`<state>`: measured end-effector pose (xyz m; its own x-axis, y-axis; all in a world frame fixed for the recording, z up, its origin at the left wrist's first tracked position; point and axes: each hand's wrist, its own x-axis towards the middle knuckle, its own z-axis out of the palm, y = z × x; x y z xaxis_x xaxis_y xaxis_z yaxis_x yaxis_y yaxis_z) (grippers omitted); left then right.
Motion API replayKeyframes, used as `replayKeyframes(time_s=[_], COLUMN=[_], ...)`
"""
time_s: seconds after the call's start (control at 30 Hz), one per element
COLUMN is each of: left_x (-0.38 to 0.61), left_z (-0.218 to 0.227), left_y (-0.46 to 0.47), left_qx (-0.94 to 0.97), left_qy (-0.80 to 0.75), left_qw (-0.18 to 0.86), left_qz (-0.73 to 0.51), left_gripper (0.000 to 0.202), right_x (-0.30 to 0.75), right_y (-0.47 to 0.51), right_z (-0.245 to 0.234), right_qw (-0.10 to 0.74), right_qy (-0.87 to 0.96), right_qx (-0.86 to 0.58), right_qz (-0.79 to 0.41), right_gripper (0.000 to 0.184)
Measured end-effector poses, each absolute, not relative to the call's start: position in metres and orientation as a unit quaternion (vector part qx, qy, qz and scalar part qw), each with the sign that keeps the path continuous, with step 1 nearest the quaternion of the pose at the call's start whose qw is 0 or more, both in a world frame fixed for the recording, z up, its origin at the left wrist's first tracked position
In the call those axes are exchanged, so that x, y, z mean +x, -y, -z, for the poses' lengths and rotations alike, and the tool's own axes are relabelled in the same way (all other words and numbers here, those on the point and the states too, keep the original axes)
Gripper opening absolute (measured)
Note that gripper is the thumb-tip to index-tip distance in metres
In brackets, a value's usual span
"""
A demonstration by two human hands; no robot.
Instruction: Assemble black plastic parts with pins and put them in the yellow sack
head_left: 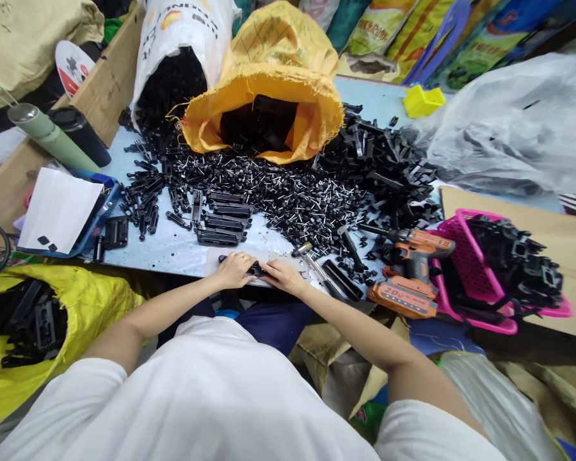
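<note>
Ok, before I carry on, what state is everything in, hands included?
Left hand: on the black part, fingers bent
Right hand: touching the same part
Black part: partly hidden by the hands
Hammer: lying down, not held
Drill: lying down, battery attached, not held
Orange sack: open, dark contents
White sack: open, dark contents
Yellow sack: open, holding black pieces
Pink basket: heaped with black pieces
</note>
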<state>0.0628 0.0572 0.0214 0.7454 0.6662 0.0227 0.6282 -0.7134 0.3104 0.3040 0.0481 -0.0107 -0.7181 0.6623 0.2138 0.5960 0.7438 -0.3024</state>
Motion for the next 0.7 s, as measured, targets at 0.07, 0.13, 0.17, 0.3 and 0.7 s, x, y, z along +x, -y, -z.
replayKeyframes(time_s=[0.07, 0.13, 0.17, 0.3, 0.7], left_x=[0.058, 0.052, 0.050, 0.036, 0.048], left_z=[-0.023, -0.023, -0.024, -0.036, -0.112], left_y=[-0.056, -0.055, -0.055, -0.056, 0.031], left_qx=[0.936, 0.941, 0.938, 0.908, 0.752], left_qy=[-0.327, -0.325, -0.333, -0.397, -0.265], left_qw=[0.116, 0.085, 0.078, 0.099, 0.371], left_qz=[-0.058, -0.053, -0.052, -0.086, -0.476], left_gripper=[0.054, 0.055, 0.052, 0.049, 0.076], right_x=[0.308, 0.308, 0.307, 0.295, 0.196], right_y=[-0.053, -0.053, -0.052, -0.043, 0.023], right_z=[0.005, 0.000, -0.003, -0.031, -0.075], right_qw=[0.119, 0.091, 0.084, 0.107, 0.472], right_qy=[0.923, 0.904, 0.893, 0.888, 0.752], right_qx=[-0.360, -0.416, -0.442, -0.448, -0.364], right_qz=[-0.068, -0.026, -0.012, -0.004, -0.281], right_gripper=[0.045, 0.050, 0.054, 0.061, 0.062])
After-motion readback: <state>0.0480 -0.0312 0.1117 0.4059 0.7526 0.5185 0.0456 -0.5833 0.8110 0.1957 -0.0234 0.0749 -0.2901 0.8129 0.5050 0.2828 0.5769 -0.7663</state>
